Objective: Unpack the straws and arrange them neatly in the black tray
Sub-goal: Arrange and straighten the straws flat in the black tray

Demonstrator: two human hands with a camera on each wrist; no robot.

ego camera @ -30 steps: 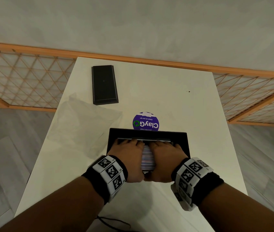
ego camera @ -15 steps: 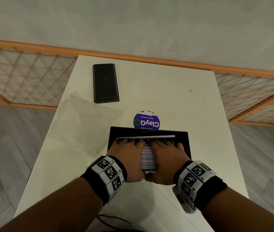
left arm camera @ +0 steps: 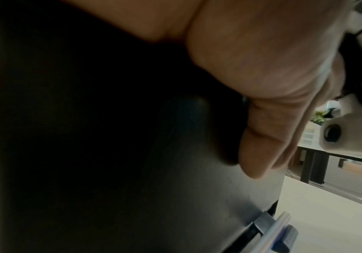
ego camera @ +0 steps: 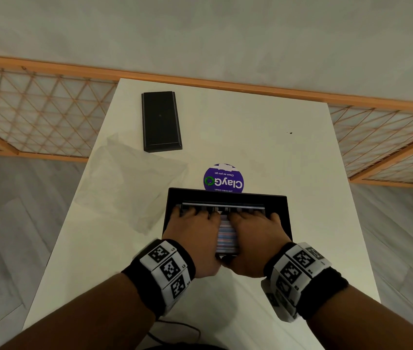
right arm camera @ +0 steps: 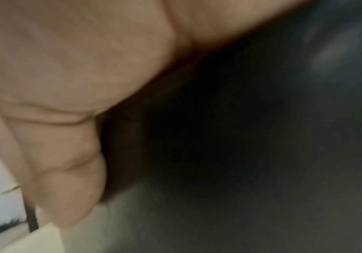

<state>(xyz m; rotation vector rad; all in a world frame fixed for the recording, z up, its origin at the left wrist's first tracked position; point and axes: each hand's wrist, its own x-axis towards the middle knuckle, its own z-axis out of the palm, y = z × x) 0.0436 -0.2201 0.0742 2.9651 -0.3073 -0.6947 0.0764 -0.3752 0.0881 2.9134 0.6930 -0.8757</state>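
Note:
The black tray sits near the table's front edge with striped straws lying crosswise in it. My left hand and right hand lie side by side, palms down, on the straws. Their fingers stretch toward a straight row of straws by the far wall. Only a strip of straws shows between the hands. In the left wrist view my thumb rests against the dark tray, and straw ends poke out at the bottom. The right wrist view shows only my thumb against the tray.
A black oblong box lies at the far left of the white table. A clear empty plastic bag lies left of the tray, and a purple round sticker just beyond it. An orange lattice railing runs behind the table.

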